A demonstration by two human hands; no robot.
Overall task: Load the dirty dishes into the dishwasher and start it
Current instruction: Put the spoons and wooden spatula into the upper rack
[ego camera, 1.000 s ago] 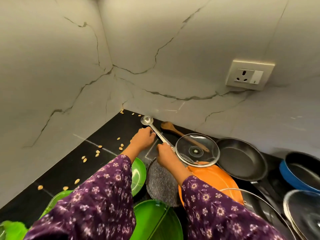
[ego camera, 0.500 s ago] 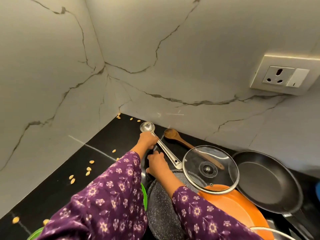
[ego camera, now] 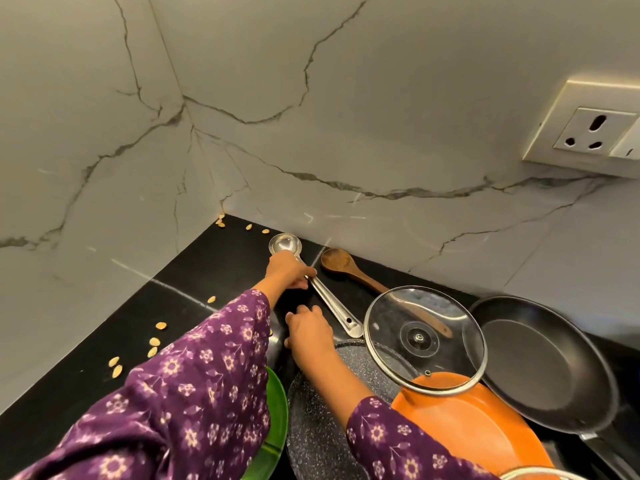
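Note:
A steel ladle [ego camera: 333,306] lies on the black counter [ego camera: 214,268], its bowl close to the marble wall. My left hand [ego camera: 289,271] pinches the ladle's neck just behind the bowl. My right hand [ego camera: 308,329] rests below it with loosely spread fingers, holding nothing, a little apart from the ladle's handle. A wooden spoon [ego camera: 337,261] lies right of the ladle, its handle running under a glass lid [ego camera: 424,336]. The lid leans on an orange plate [ego camera: 478,427]. A speckled grey pan [ego camera: 318,427] sits under my right forearm, and a green plate [ego camera: 277,410] is half hidden by my left sleeve.
A black frying pan [ego camera: 540,362] stands at the right. Seeds [ego camera: 154,341] are scattered over the counter's left side and in the corner. A wall socket [ego camera: 595,129] is high on the right. Another lid's rim [ego camera: 533,474] shows at the bottom edge.
My right hand has let go of the ladle's handle and drawn back toward me. My left hand has slid up toward the ladle's bowl. The camera has moved closer to the corner.

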